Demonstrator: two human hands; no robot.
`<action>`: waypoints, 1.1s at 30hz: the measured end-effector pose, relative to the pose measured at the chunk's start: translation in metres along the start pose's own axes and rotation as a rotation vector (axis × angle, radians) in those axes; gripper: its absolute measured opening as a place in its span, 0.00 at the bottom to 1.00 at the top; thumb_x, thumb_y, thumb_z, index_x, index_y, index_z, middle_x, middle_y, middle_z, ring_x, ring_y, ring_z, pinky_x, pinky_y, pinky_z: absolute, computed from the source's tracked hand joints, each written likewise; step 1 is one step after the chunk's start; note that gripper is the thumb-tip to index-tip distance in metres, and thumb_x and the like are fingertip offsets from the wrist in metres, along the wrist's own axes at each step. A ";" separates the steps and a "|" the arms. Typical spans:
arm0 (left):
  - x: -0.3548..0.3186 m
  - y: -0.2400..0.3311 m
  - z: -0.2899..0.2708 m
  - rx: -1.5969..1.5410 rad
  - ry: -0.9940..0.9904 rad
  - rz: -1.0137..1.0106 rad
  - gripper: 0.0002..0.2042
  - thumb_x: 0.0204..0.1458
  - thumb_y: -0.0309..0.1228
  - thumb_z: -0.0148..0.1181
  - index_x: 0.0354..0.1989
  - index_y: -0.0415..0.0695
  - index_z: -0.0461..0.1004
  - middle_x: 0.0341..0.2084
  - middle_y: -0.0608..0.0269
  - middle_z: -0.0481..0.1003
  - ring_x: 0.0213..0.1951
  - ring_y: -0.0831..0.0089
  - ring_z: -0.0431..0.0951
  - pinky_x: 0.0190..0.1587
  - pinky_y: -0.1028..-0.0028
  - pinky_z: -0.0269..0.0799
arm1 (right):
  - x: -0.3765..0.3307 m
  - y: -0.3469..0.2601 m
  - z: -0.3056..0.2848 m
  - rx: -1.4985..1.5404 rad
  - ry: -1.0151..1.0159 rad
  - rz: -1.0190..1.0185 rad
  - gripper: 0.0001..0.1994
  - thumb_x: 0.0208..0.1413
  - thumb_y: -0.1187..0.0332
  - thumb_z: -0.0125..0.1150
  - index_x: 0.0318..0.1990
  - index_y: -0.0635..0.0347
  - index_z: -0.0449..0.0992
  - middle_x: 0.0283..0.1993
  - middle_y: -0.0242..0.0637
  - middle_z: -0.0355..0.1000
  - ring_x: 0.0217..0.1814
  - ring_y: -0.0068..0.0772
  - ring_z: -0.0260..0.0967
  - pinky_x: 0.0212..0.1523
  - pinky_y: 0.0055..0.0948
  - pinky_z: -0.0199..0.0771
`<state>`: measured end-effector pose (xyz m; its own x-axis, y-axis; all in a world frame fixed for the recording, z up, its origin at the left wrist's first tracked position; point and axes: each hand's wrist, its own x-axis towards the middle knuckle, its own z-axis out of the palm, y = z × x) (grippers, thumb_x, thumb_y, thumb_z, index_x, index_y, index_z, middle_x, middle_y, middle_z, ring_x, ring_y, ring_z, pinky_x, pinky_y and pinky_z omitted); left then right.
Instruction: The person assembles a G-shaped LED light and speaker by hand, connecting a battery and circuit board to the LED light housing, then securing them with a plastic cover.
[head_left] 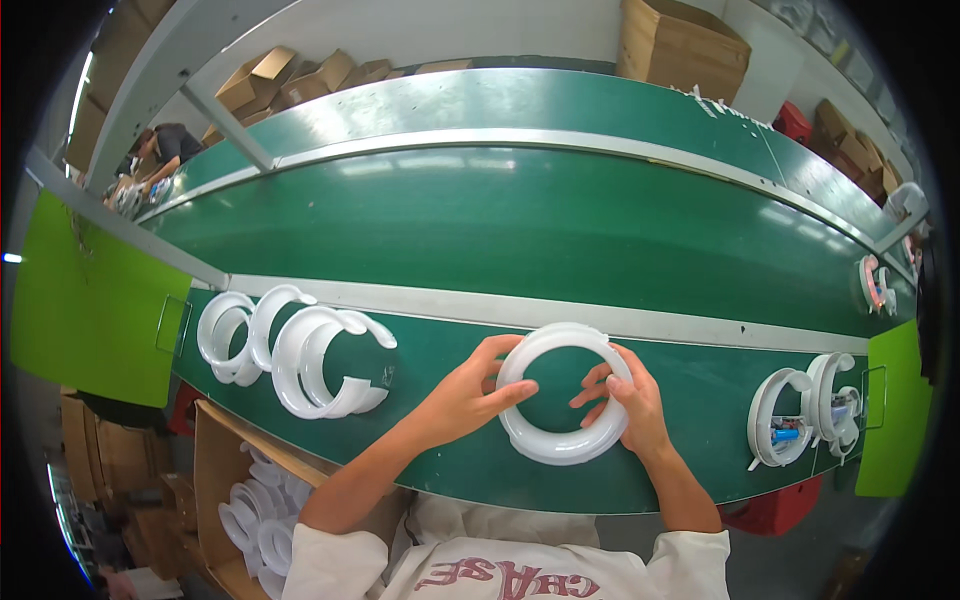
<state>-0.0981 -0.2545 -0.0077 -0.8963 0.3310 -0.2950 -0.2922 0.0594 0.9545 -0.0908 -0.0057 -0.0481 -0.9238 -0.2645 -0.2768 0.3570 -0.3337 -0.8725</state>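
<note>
Between my hands, above the green worktop, is a white plastic ring with a glossy rounded rim. My left hand grips its left side, thumb over the rim and fingers behind. On the opposite side my right hand holds it, the thumb on the rim and the other fingers curled partly into the opening. Several white C-shaped plastic shells stand and lean together on the worktop to the left. To the right are white ring housings with a blue cylindrical part and other small parts inside.
A green conveyor belt runs beyond a metal rail. A cardboard box of white plastic parts stands below left. Lime-green panels flank both ends. Another person works at the far left. Cardboard boxes stand behind.
</note>
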 end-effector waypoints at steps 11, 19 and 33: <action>-0.018 -0.020 -0.005 -0.304 0.031 -0.143 0.32 0.56 0.29 0.65 0.66 0.37 0.57 0.53 0.50 0.73 0.56 0.59 0.76 0.52 0.61 0.77 | 0.002 0.003 0.002 -0.082 -0.020 -0.236 0.27 0.61 0.69 0.53 0.66 0.71 0.58 0.47 0.47 0.72 0.54 0.43 0.75 0.46 0.38 0.83; -0.021 -0.035 -0.005 -0.267 0.095 -0.115 0.27 0.60 0.33 0.60 0.64 0.36 0.59 0.49 0.51 0.74 0.53 0.55 0.79 0.51 0.61 0.78 | 0.007 -0.007 -0.008 -0.058 -0.137 -0.032 0.34 0.60 0.61 0.60 0.68 0.69 0.54 0.50 0.50 0.72 0.58 0.49 0.74 0.44 0.41 0.85; -0.034 -0.015 -0.029 -0.624 -0.031 -0.032 0.26 0.63 0.28 0.52 0.70 0.40 0.55 0.62 0.49 0.67 0.64 0.51 0.68 0.60 0.52 0.72 | 0.016 -0.018 -0.036 0.072 -0.184 -0.083 0.36 0.59 0.65 0.55 0.70 0.73 0.50 0.52 0.55 0.71 0.44 0.44 0.77 0.35 0.35 0.84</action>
<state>-0.0732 -0.2939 -0.0129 -0.8765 0.3662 -0.3125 -0.4669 -0.4885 0.7371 -0.1170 0.0285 -0.0516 -0.9119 -0.3919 -0.1218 0.2961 -0.4229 -0.8564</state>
